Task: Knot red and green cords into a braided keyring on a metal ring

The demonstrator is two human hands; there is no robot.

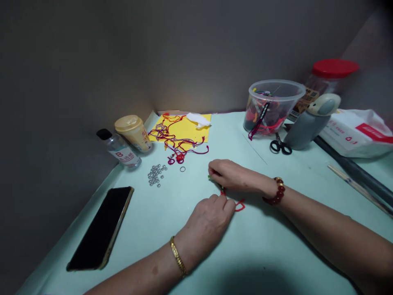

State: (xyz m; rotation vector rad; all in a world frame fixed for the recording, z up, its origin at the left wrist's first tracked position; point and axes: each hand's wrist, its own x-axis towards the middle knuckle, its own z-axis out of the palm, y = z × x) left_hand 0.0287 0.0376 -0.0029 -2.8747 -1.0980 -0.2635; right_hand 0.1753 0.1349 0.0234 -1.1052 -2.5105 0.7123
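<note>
My left hand [210,219] is closed with its fingers pinched on a red cord [241,206]. A loop of the cord sticks out past the fingers onto the table. Just above it, my right hand [229,174] is closed too, fingertips curled downward. A small green tip shows at its fingers, but what they grip is mostly hidden. Between the two hands a short red piece is partly visible. Left of the hands lie a small dark ring [182,169] and a cluster of small metal rings or nuts [155,175].
Purple and red knotted cords [176,141] lie over a yellow sheet [196,133]. A phone [101,227], bottle [124,152] and lidded cup [135,133] are leftward. Rightward are a clear tub [294,92], black scissors [280,146], a grey figure-shaped container [307,127] and a white bag [350,137].
</note>
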